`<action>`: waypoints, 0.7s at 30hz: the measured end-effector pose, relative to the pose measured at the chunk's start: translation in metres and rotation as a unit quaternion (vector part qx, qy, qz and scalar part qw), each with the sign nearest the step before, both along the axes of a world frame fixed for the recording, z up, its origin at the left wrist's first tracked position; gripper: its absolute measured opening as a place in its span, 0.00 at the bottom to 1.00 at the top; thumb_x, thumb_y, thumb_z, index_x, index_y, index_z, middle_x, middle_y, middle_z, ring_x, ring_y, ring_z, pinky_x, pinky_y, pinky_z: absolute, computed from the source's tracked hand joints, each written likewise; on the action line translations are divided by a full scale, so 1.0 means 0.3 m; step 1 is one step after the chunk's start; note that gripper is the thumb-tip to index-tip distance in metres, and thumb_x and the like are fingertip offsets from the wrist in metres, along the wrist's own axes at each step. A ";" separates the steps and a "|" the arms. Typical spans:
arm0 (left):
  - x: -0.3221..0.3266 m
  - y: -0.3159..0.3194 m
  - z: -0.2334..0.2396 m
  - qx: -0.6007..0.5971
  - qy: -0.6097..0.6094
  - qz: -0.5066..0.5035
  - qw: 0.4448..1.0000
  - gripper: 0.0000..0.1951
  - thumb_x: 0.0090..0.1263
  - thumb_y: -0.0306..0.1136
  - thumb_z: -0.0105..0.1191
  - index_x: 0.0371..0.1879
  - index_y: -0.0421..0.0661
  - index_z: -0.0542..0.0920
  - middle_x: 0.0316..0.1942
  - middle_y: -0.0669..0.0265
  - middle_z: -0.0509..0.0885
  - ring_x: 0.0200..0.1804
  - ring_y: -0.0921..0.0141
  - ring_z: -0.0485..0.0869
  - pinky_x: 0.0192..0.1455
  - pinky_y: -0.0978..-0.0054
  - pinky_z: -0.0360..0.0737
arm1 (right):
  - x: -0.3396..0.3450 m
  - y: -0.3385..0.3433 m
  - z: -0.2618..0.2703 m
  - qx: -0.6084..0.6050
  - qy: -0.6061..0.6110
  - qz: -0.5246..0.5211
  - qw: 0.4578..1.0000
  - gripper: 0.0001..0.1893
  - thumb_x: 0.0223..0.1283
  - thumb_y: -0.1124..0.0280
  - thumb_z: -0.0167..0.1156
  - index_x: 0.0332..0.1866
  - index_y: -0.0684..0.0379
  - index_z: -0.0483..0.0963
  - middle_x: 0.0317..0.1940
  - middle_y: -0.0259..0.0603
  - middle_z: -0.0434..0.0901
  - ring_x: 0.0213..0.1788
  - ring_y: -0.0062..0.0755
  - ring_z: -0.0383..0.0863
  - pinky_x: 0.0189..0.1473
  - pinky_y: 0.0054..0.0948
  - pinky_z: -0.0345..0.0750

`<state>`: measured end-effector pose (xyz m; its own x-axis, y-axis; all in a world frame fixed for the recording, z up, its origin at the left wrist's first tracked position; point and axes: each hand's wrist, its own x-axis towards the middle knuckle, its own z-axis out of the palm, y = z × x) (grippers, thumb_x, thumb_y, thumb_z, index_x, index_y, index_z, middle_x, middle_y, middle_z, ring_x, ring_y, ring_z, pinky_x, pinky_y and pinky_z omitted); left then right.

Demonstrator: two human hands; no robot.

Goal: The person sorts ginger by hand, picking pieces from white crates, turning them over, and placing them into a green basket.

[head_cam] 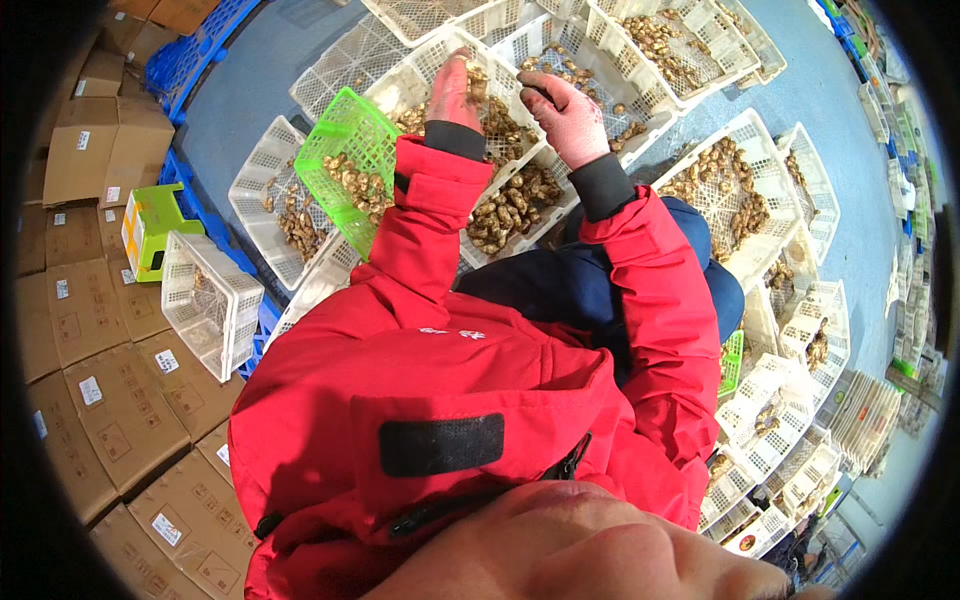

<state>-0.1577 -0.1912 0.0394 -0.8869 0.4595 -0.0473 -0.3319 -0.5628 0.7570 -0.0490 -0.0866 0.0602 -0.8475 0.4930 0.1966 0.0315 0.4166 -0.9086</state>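
My left hand [454, 94] is over a white plastic crate [411, 73] of knobbly brown rhizomes [504, 124], its fingers stretched away from me. A rhizome shows beside its palm; whether the hand grips it is unclear. My right hand [568, 120] hovers over the crate's right edge, thumb and dark-stained fingers bent with a gap between them. Nothing shows in its grasp. Nearer to me, between my forearms, sits a crate with larger rhizomes [517, 208]. A bright green plastic basket [352, 124] tilts left of my left wrist, with rhizomes [358, 186] inside.
More white crates of rhizomes stand behind [664, 45], at the left [259, 202] and at the right [720, 176]. Cardboard boxes [82, 300] are stacked along the left by blue plastic pallets [199, 64]. A lime-green stool [161, 229] and an upended white crate [214, 300] rest there.
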 end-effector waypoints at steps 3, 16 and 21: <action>-0.044 -0.030 -0.069 -0.016 0.043 -0.003 0.999 0.12 0.65 0.41 0.47 0.43 0.49 0.72 0.39 0.72 0.77 0.42 0.78 0.73 0.44 0.78 0.68 | -0.003 0.011 0.000 -0.133 0.020 0.011 0.991 0.13 0.55 0.69 0.52 0.45 0.61 0.73 0.32 0.35 0.79 0.33 0.19 0.77 0.37 0.19 0.72; -0.111 -0.023 -0.136 0.189 -0.133 -0.211 0.950 0.09 0.63 0.33 0.49 0.41 0.47 0.73 0.46 0.65 0.75 0.51 0.67 0.71 0.58 0.54 0.64 | 0.379 0.454 0.071 -0.207 0.110 -0.084 0.969 0.15 0.58 0.66 0.50 0.47 0.63 0.70 0.33 0.40 0.77 0.33 0.25 0.75 0.34 0.23 0.72; -0.166 -0.020 -0.185 -0.071 -0.218 -0.147 0.962 0.16 0.61 0.41 0.51 0.44 0.48 0.70 0.51 0.63 0.70 0.52 0.64 0.69 0.57 0.50 0.62 | 0.923 0.758 0.087 -0.287 0.259 -0.258 0.885 0.16 0.57 0.63 0.53 0.47 0.60 0.69 0.34 0.39 0.76 0.32 0.27 0.75 0.32 0.26 0.73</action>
